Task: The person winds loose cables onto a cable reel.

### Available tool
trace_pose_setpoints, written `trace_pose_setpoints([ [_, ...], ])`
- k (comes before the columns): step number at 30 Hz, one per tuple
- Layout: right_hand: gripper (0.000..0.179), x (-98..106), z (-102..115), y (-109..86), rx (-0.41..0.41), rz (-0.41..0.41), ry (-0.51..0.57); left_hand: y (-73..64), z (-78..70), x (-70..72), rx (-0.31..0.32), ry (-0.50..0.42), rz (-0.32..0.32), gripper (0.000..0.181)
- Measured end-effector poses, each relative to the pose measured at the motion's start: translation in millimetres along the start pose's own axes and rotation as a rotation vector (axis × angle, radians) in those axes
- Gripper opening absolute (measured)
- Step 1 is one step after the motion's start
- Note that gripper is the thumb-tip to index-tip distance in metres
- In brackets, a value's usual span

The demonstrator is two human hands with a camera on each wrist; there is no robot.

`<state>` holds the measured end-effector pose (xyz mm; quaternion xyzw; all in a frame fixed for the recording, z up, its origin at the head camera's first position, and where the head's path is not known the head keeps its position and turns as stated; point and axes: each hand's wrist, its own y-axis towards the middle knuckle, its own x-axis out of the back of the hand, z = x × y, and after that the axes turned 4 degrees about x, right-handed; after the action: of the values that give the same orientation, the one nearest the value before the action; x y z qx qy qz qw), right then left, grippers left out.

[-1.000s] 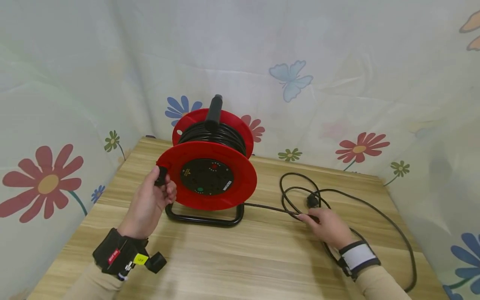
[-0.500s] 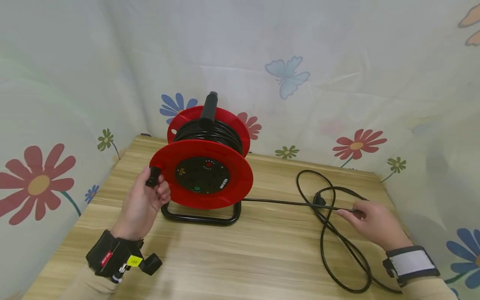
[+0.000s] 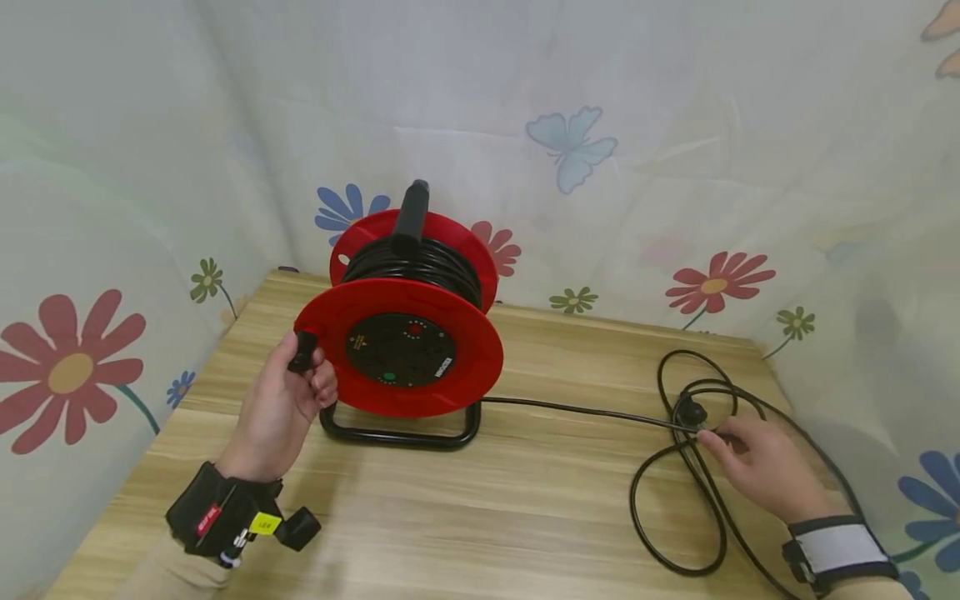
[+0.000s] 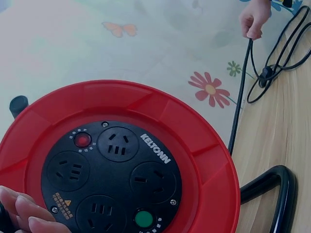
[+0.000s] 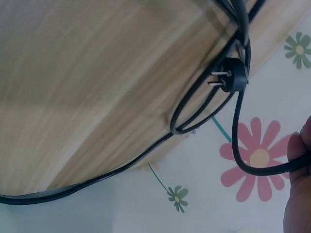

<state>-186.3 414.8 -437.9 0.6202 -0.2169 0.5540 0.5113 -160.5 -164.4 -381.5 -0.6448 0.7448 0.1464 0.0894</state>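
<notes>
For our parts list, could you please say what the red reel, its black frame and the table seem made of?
Red reel: likely plastic, satin, with molded-looking ridges. Black frame: probably coated metal tube, given smooth bends and glossy highlights. Table: wood or laminate, satin; visible grain leaves it open.

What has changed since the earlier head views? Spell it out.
The right hand, pinching the cable, has moved right, away from the reel, leaving a longer stretch between. The plug and the loops beside it shifted right too. Nothing was visibly let go. The left hand still grips the knob, and the reel stands where it did.
</notes>
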Motion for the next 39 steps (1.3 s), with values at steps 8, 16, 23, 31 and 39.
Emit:
trace_pose_setpoints([
  [8, 0.018, -4.1, 3.7, -2.3, -0.032, 0.04, -0.059, 0.9, -6.0, -1.8, 0.017, 0.038, 0.003, 0.035],
  [16, 0.031, -11.0, 12.8, 3.0, -0.1, 0.155, -0.052, 2.6, -9.5, -7.0, 0.017, 0.059, 0.006, 0.035],
  [23, 0.032, -19.0, 18.3, 8.4, -0.072, 0.157, -0.068, 6.0, -16.5, -16.6, 0.005, 0.099, 0.004, 0.035],
  [31, 0.032, -32.9, 22.5, 10.5, -0.029, 0.179, -0.072, 11.3, -22.6, -29.3, 0.02, 0.097, -0.018, 0.037],
  [39, 0.033, -41.7, 29.1, 13.8, 0.033, 0.13, -0.089, 17.7, -28.3, -44.8, 0.03, 0.152, -0.005, 0.042],
])
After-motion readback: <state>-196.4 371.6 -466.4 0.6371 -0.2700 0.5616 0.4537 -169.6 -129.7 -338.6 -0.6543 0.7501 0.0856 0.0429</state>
